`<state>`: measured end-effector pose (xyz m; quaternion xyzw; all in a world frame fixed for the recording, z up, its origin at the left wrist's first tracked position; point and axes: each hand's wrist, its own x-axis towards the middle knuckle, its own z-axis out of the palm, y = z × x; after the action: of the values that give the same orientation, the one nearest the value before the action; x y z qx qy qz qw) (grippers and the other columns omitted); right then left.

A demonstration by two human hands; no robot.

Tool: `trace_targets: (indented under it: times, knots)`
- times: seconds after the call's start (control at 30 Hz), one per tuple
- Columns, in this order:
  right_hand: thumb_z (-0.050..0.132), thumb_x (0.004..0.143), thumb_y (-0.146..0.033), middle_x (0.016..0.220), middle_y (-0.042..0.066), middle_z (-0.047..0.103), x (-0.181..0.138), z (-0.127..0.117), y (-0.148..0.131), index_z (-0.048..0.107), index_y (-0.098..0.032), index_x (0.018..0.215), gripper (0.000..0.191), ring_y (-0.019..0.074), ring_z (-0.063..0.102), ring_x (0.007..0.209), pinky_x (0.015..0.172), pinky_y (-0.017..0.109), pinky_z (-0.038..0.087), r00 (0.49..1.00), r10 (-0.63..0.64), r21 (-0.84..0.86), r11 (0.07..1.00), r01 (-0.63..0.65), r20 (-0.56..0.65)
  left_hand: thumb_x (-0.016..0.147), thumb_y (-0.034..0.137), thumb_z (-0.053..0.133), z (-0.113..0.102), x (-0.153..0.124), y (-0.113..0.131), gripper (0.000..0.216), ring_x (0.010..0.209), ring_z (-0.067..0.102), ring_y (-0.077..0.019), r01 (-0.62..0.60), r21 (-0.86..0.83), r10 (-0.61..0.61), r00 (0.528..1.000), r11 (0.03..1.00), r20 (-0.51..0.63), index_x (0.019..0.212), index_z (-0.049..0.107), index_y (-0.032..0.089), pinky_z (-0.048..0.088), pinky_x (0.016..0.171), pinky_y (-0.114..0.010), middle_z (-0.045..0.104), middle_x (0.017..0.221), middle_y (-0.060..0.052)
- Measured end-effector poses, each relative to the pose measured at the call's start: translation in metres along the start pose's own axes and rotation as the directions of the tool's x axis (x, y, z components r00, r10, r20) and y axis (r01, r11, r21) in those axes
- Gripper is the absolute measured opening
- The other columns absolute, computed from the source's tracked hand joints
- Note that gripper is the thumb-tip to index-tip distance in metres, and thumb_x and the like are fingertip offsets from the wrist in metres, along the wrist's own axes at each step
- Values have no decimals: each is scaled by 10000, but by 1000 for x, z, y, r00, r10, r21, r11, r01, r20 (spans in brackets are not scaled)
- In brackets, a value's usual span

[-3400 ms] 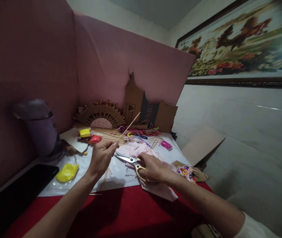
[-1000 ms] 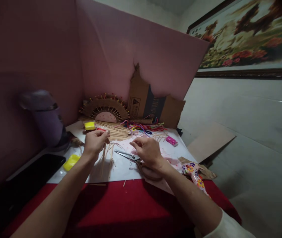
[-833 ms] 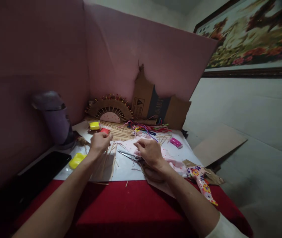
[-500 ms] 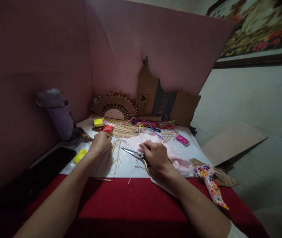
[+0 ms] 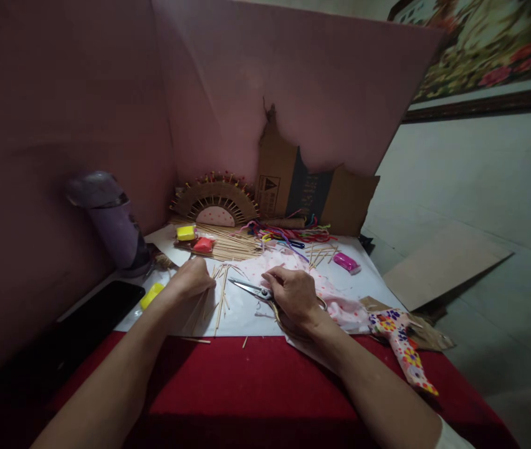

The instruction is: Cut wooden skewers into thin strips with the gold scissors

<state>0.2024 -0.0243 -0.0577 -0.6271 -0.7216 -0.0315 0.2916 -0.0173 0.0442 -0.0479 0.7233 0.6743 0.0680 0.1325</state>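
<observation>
My left hand (image 5: pixel 191 280) rests low on the white sheet (image 5: pixel 242 315), its fingers curled over a small bunch of thin wooden sticks (image 5: pixel 219 293) lying there. My right hand (image 5: pixel 293 294) is closed over the yellow handles of a pair of scissors (image 5: pixel 252 289), whose steel blades point left toward the sticks. Under the right hand lies pink dotted cloth (image 5: pixel 335 302). A larger heap of sticks (image 5: pixel 230 245) lies farther back.
A purple bottle (image 5: pixel 113 221) stands at the left, a black phone (image 5: pixel 92 308) beside it. Yellow (image 5: pixel 186 232), red (image 5: pixel 202 244) and pink (image 5: pixel 346 262) clay packs, coloured pipe cleaners (image 5: pixel 293 235), a cardboard fan piece (image 5: pixel 216 202), torn cardboard (image 5: pixel 293 187) and a flowered glue gun (image 5: pixel 403 352) lie around. Red cloth (image 5: pixel 256 393) covers the near table.
My left hand has lowered the single stick it held up and settled onto the sticks on the sheet. My right hand stayed on the scissors. The view swung left and down.
</observation>
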Motion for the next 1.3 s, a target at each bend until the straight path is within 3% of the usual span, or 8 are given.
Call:
trace_targets:
  times: [0.2, 0.37, 0.53, 0.6, 0.73, 0.83, 1.1, 1.3]
  knots:
    - [498, 855, -348, 744, 10, 718, 0, -1, 0, 697, -260, 784, 229, 147, 645, 718, 595, 226, 333, 1000, 8, -14, 1000, -8, 12, 563, 236, 535, 1, -1, 1, 111, 589, 546, -208, 16, -62, -19, 999, 998, -46, 478, 537, 165, 317, 507, -267, 523, 491, -63]
    - [491, 861, -348, 754, 8, 718, 0, -2, 0, 696, -257, 786, 236, 141, 643, 712, 596, 221, 332, 1000, -3, -25, 1000, 3, 16, 583, 265, 551, -4, 2, -4, 225, 425, 442, -147, 14, -191, -37, 992, 982, -121, 401, 445, 186, 227, 421, -249, 371, 362, 11]
    - [489, 862, -358, 748, 3, 717, 0, -1, 0, 693, -261, 779, 241, 142, 644, 713, 585, 223, 322, 1000, -12, -40, 999, 13, 20, 687, 246, 502, -12, 1, -2, 171, 338, 364, -75, -55, -390, -10, 987, 919, -163, 538, 481, 164, 219, 364, -206, 464, 411, 27]
    - [486, 864, -354, 752, 4, 717, 0, -2, 0, 694, -261, 782, 242, 140, 642, 706, 580, 225, 315, 1000, -15, -46, 999, 17, 26, 732, 244, 472, -17, -3, 3, 118, 316, 357, -56, -130, -536, 30, 981, 834, -191, 644, 466, 166, 239, 343, -191, 549, 498, 19]
    - [483, 865, -355, 747, 10, 717, -1, -3, -2, 695, -258, 790, 246, 138, 637, 693, 575, 227, 310, 999, -5, -51, 999, 7, 37, 671, 201, 564, -25, -12, 10, 143, 319, 391, -53, -282, -785, 120, 958, 552, -260, 764, 465, 156, 274, 318, -180, 585, 561, 17]
    - [485, 863, -361, 744, 12, 716, 0, -3, -2, 698, -259, 791, 247, 142, 638, 703, 577, 227, 315, 999, -2, -48, 999, 3, 35, 643, 219, 620, -29, -16, 10, 223, 359, 410, -48, -339, -806, 132, 940, 485, -315, 829, 544, 120, 309, 346, -180, 617, 601, -9]
    - [487, 864, -345, 737, 18, 714, -1, -4, -3, 695, -249, 781, 244, 138, 639, 705, 589, 218, 328, 998, -23, -22, 999, 24, 59, 638, 282, 639, -32, -21, 9, 207, 657, 627, -147, -370, -819, 39, 918, 440, -394, 771, 585, 133, 453, 542, -216, 669, 715, -44]
    - [492, 860, -346, 731, 25, 711, -1, -3, -3, 694, -244, 784, 239, 139, 640, 712, 602, 214, 330, 998, -13, -16, 1000, 14, 63, 600, 258, 643, 6, -12, -6, 186, 634, 638, -174, -231, -820, 21, 966, 523, -259, 716, 550, 146, 494, 572, -271, 637, 625, -20]
